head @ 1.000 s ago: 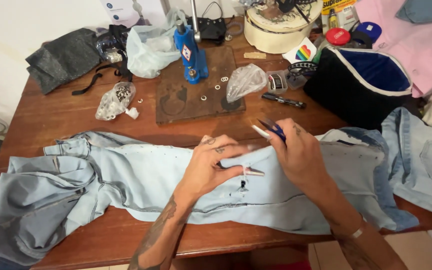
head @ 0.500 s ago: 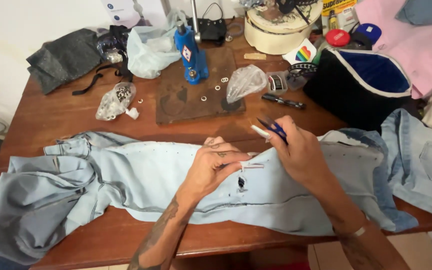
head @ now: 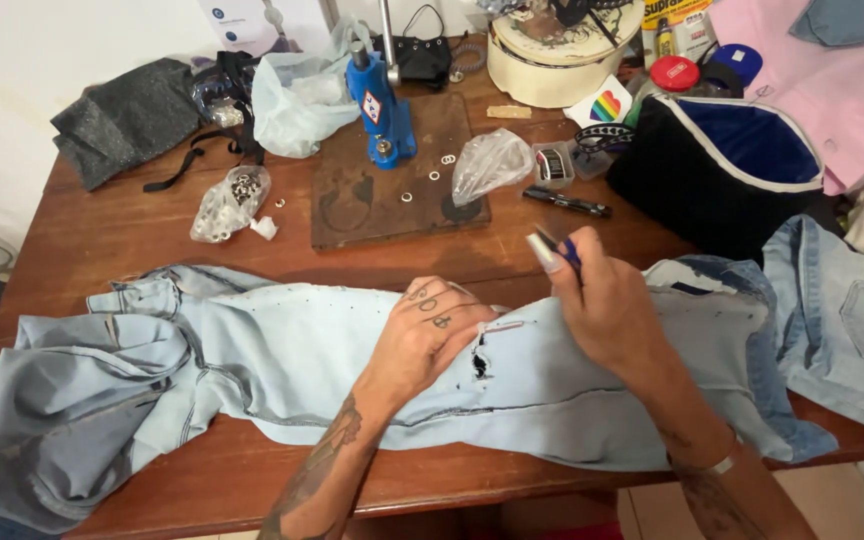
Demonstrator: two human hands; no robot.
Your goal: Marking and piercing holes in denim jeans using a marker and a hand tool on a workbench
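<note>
Light blue jeans (head: 282,360) lie spread across the wooden table (head: 132,250). My left hand (head: 422,335) presses down on the denim beside a small dark hole (head: 479,365), its fingers curled over the cloth. My right hand (head: 607,310) hovers just right of the hole and grips a small blue-handled tool (head: 555,250) that points up and away from the fabric. The tool's tip is clear of the cloth.
A blue hand press (head: 382,100) stands on a brown board (head: 392,180) with loose metal rings. Plastic bags of hardware (head: 227,205), a black pen (head: 565,203), a round cream tin (head: 562,50), a black-and-blue pouch (head: 727,170) and more denim (head: 842,320) lie around.
My right hand has lifted slightly with the tool. My left hand has shifted on the denim, uncovering the dark hole.
</note>
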